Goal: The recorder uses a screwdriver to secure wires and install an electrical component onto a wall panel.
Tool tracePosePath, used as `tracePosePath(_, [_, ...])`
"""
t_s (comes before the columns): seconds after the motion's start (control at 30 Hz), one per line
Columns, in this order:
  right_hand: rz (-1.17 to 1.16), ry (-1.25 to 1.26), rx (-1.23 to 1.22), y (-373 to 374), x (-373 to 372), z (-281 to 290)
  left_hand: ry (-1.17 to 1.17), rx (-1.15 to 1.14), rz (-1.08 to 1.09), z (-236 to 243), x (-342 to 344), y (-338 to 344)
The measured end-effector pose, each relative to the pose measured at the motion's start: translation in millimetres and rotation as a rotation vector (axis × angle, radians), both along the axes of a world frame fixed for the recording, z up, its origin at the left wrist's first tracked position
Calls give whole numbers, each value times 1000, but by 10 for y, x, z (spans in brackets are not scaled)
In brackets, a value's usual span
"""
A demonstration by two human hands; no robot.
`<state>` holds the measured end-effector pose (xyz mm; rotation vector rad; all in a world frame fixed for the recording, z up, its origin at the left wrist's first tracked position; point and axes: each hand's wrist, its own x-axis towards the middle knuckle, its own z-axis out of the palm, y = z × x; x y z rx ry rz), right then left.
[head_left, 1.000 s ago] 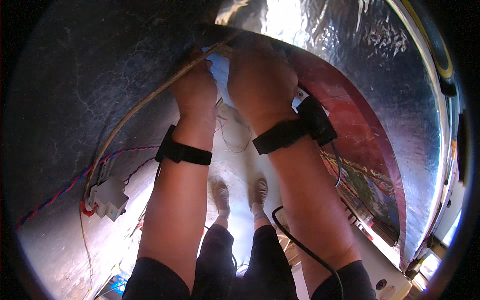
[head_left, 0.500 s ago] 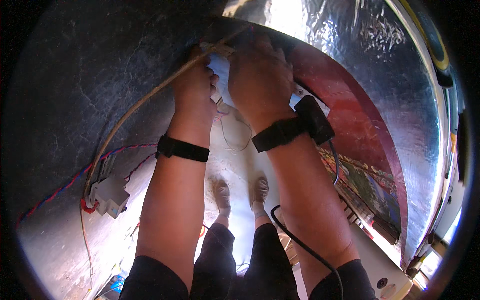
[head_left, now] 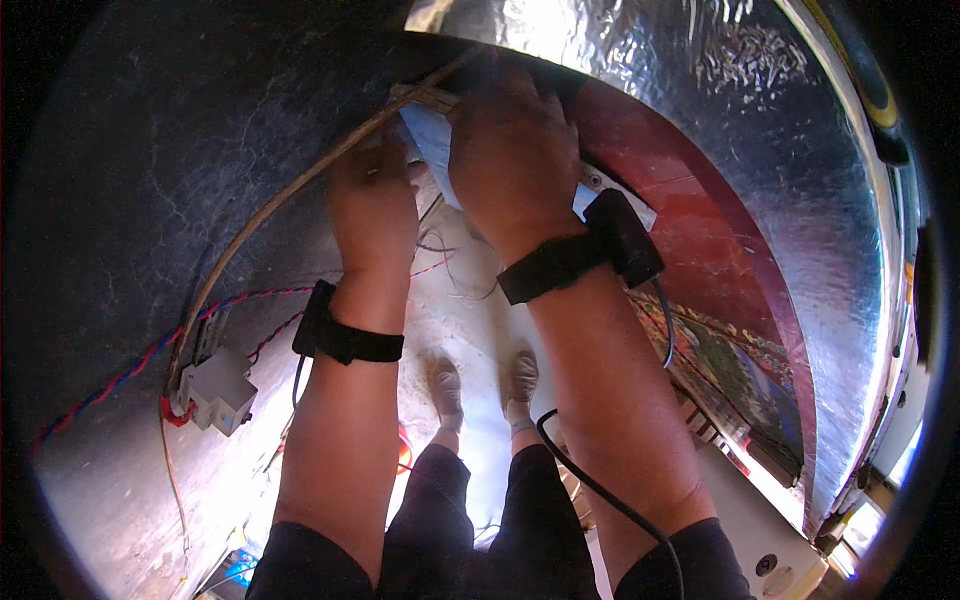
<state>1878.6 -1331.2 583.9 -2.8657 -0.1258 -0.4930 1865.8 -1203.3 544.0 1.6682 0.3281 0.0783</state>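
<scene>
My right hand (head_left: pixel 510 160) lies over a white, pale-blue flat box (head_left: pixel 428 138) that sits against the dark wall, with its fingers wrapped over the top. A corner of the same box shows beside my right wrist. My left hand (head_left: pixel 373 205) is at the box's left edge, fingers curled against it, right next to a tan cable (head_left: pixel 262 225). Both wrists wear black bands; the right band carries a small black unit (head_left: pixel 625 235) with a black cord running down my forearm.
The tan cable arcs down the dark wall (head_left: pixel 150 180) to a grey switch box (head_left: pixel 220 390). A red-and-blue twisted wire (head_left: pixel 130 365) runs beside it. Silver foil sheeting (head_left: pixel 760 130) and a dark red panel (head_left: pixel 690 230) are at right. My feet (head_left: pixel 480 385) stand on a pale floor.
Both hands have moved up and farther forward along the wall, the left hand rising closer to the box's edge. The right hand stays over the box.
</scene>
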Motion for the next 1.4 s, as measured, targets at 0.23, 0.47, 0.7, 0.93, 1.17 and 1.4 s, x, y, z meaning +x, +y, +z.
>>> tracePosePath(0.23, [-7,-105,95,9,-29,-11,-376,813,-2,16,85,60])
tracePosePath(0.47, [13,-28,48,-25,-23,33,-272,991,-13,74,152,15])
tracePosePath(0.7, [-1,-99,86,-1,37,14,-309,996,-20,65,172,24])
tracePosePath(0.93, [16,-41,57,-101,-34,41,-602,950,77,-149,-1,135])
tracePosePath(1.17, [6,-35,69,-148,-23,-12,-208,142,162,510,-245,48])
tracePosePath(1.4, [173,-180,137,-146,-37,-55,-330,650,-202,375,174,-56])
